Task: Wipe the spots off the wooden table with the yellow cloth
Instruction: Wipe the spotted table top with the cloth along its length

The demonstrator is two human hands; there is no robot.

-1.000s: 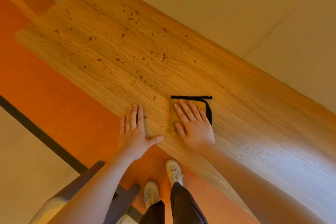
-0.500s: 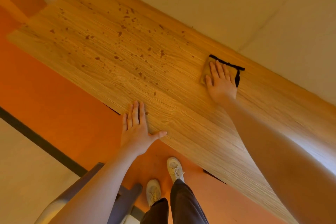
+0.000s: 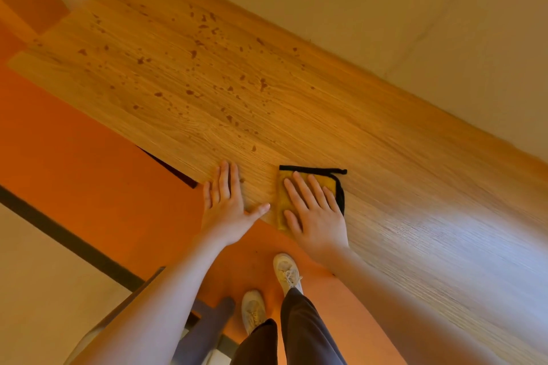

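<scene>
Right hand [image 3: 315, 216]: flat, fingers straight, pressing the yellow cloth [image 3: 299, 184] onto the desk [image 3: 415, 187] at its near edge.
Left hand [image 3: 226, 204]: flat on the desk just left of the cloth, fingers straight, thumb spread.
Spots [image 3: 207, 68]: scattered beyond the cloth, towards the desk's far-left end.

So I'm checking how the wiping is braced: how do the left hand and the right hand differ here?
The left hand lies on bare wood at the wooden table's near edge; the right hand presses the yellow cloth. The left hand's thumb is spread wide to the side; the right hand's thumb lies closer alongside. Both are flat, fingers straight, side by side near the same edge.
</scene>
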